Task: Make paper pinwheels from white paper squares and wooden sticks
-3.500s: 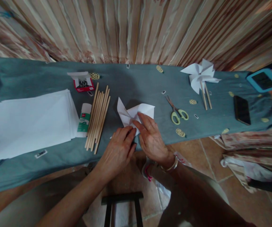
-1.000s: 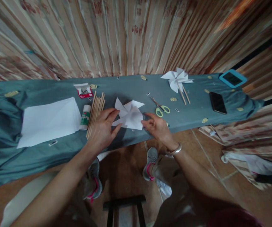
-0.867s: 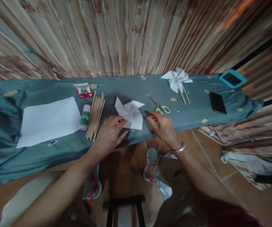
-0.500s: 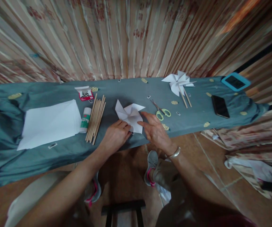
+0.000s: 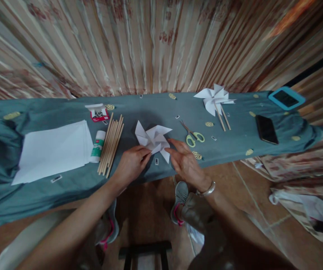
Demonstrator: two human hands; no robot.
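Observation:
A white paper pinwheel (image 5: 155, 138), its blades folded in toward the middle, is between my two hands over the cloth-covered table. My left hand (image 5: 132, 160) is closed, thumb and fingers pinching the pinwheel's lower left edge. From the right, my right hand (image 5: 184, 162) grips the lower right blade between thumb and fingers. Scissors (image 5: 191, 135) with light green handles lie just beyond my right hand. Left of the pinwheel is a bundle of wooden sticks (image 5: 111, 146), with a glue stick (image 5: 97, 147) beside it.
White paper sheets (image 5: 54, 150) are stacked on the left. A small red box (image 5: 99, 114) of metal pieces stands open behind the glue stick. Pinwheels on sticks (image 5: 215, 100) lie at the back right, near a black phone (image 5: 266, 129) and a blue-framed device (image 5: 286, 98). A curtain (image 5: 139, 48) hangs behind.
The pinwheel's lower part now shows a folded-in blade and a gap where flat paper was. My left hand has shifted slightly left and down; the view has moved a little.

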